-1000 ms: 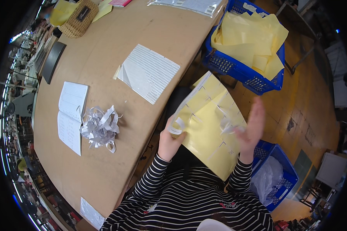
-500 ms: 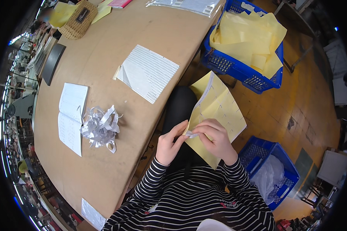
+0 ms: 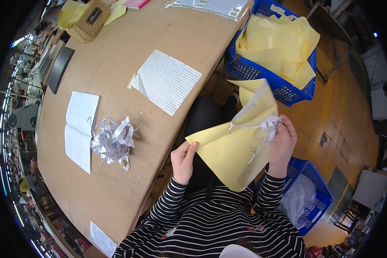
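Over my lap, my left hand (image 3: 184, 161) pinches the left corner of a yellow sheet (image 3: 228, 152) between thumb and fingers. The sheet is bent, and its far part folds upward. Beside its right side, my right hand (image 3: 284, 144) is closed on a bunch of thin white strips (image 3: 271, 124). One strip stretches from the bunch leftward across the sheet, and others dangle in front of it; where they join the sheet I cannot make out. On the table, a tangled heap of similar white strips (image 3: 114, 141) lies to my left.
The brown table (image 3: 90, 198) carries an open notebook (image 3: 78, 139), a sheet of small labels (image 3: 167, 79) and a wicker basket (image 3: 88, 26). A blue crate (image 3: 256, 77) filled with yellow sheets stands at far right. Nearer, another blue crate (image 3: 324, 193) holds clear plastic.
My right hand has moved right and away from my left hand, drawing white strips off across the sheet. The yellow sheet has swung and bent; my left hand stays at its corner.
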Demonstrator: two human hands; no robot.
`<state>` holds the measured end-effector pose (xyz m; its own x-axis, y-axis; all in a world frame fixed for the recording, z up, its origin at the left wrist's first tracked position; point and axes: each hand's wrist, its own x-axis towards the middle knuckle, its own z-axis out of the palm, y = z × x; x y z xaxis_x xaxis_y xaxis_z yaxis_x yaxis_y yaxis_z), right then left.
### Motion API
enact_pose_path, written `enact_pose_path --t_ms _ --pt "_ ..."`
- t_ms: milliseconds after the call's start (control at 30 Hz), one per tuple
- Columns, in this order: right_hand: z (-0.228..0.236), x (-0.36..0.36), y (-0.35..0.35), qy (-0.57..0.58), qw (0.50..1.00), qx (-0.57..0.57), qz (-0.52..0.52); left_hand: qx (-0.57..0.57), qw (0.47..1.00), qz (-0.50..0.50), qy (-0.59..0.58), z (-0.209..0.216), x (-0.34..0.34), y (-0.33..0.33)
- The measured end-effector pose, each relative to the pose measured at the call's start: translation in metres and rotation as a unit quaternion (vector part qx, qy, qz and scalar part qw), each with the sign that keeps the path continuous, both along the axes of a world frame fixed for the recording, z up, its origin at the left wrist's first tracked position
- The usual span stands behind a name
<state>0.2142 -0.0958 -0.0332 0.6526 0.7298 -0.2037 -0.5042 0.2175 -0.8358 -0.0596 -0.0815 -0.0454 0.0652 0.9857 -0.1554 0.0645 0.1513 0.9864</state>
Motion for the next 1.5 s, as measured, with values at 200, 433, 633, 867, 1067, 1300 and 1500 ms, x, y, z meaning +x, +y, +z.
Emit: enact_pose_path --t_ms 200,433,633,867,1067,1300,1500 --pt "0.004 0.034 -0.009 0.010 0.997 0.007 -0.082 -0.066 0.971 0.142 -0.182 -0.012 -0.019 0.010" --pt "0.003 0.052 -0.017 -0.004 0.990 0.042 -0.132 -0.098 0.970 0.154 -0.157 -0.005 -0.024 0.014" --pt "0.012 0.034 -0.007 -0.153 0.973 0.045 -0.169 -0.087 0.970 0.147 -0.171 -0.015 -0.012 0.015" --pt "0.000 -0.043 0.007 -0.618 0.754 -0.008 0.222 -0.062 0.991 0.101 -0.067 -0.045 -0.002 0.019" --pt "-0.043 -0.085 0.022 -0.727 0.639 0.039 0.248 -0.083 0.982 0.116 -0.121 -0.041 0.000 0.018" --pt "-0.055 -0.082 0.012 -0.658 0.694 0.029 0.290 -0.020 0.998 0.044 -0.041 -0.042 0.020 0.018" --pt "-0.042 -0.039 0.011 -0.280 0.934 -0.096 0.200 -0.063 0.992 0.067 -0.088 -0.045 0.010 0.020"
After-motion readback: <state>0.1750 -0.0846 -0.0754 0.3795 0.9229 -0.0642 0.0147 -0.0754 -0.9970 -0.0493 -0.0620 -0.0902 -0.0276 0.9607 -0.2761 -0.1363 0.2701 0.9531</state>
